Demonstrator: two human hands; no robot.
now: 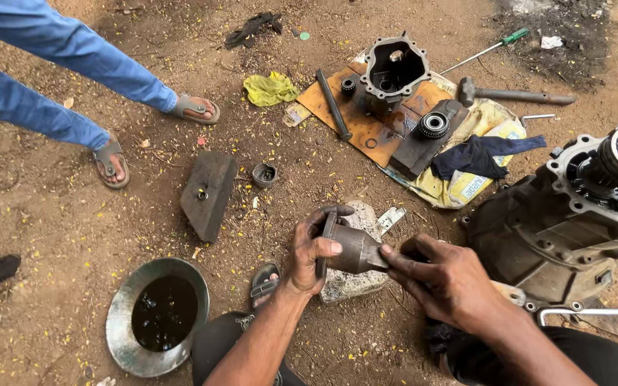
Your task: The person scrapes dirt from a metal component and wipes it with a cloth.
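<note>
Head view: left hand (314, 251) is wrapped round the wide flanged end of a greasy cone-shaped metal part (352, 247), right hand (443, 277) pinches its narrow end with fingertips, the part held in the air just above a pale stone (357, 280) on the dirt, with the gearbox housing (574, 214) close on the right. Likely best handled with the flange hand firm so the oily piece can't slip, and kept low over the stone, clear of the pan of dark oil (159, 314).
</note>
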